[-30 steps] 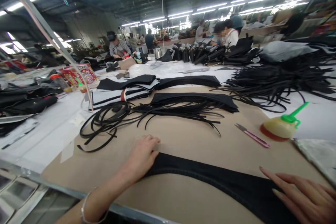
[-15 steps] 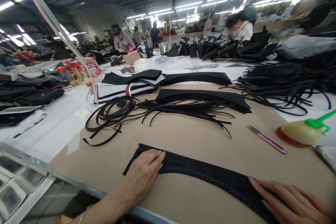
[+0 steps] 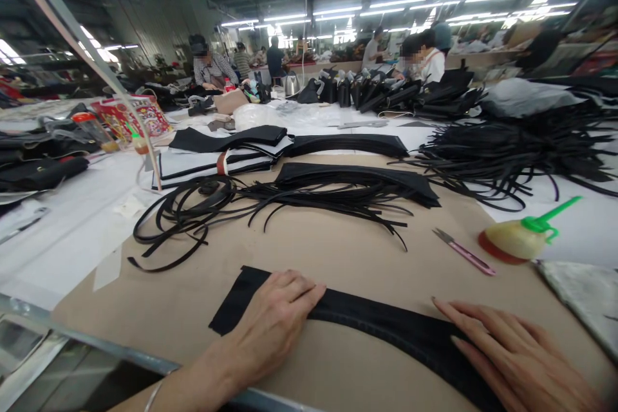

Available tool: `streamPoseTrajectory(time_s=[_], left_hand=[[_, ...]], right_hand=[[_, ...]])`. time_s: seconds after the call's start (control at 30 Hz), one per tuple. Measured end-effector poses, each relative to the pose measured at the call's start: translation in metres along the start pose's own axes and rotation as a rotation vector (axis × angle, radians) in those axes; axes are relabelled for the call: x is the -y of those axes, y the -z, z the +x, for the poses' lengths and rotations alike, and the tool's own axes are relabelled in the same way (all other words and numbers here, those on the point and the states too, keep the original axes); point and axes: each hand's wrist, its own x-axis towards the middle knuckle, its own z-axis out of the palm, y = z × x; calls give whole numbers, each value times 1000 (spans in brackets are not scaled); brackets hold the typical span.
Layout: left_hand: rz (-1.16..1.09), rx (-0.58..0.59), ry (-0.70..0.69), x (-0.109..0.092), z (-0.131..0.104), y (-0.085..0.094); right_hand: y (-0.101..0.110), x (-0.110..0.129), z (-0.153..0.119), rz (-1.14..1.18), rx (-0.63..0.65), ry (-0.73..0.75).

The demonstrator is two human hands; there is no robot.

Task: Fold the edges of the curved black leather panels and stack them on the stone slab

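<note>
A curved black strip of fabric or leather [image 3: 381,322] lies flat along the near side of the brown board [image 3: 338,241]. My left hand [image 3: 275,318] rests across it near its left end, palm down, fingers lying on the surface and pointing right. Over the strip's right part lies my right hand [image 3: 519,351], its fingers stretched out and thumb apart. The strip's far right end runs beneath that hand and out of the picture. Past the right hand are a pair of pink-handled thread snips [image 3: 466,254] and a squeeze bottle [image 3: 514,238] of amber liquid with a green spout.
Thin black straps [image 3: 193,206] coil beyond the strip, beside a stack of curved black pieces [image 3: 357,177]. A heap of black straps [image 3: 512,148] lies at right. A slanting pole [image 3: 96,64] stands at left. Other people work at the back.
My left hand has slid a little to the right along the strip. The right hand's fingers have moved left over it and spread. The whole view has shifted slightly.
</note>
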Motion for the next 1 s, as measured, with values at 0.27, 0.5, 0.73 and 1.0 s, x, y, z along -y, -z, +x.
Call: streamPoseTrajectory(time_s=[0.27, 0.5, 0.73, 1.0], left_hand=[[-53, 29, -18, -13, 8, -18], [-275, -169, 418, 26, -5, 11], [36, 252, 618, 57, -17, 26], [-141, 380, 587, 70, -13, 33]], right_hand=[[9, 8, 7, -18, -56, 170], [18, 2, 6, 84, 14, -8], [43, 2, 24, 263, 364, -178], [46, 3, 36, 433, 586, -333]])
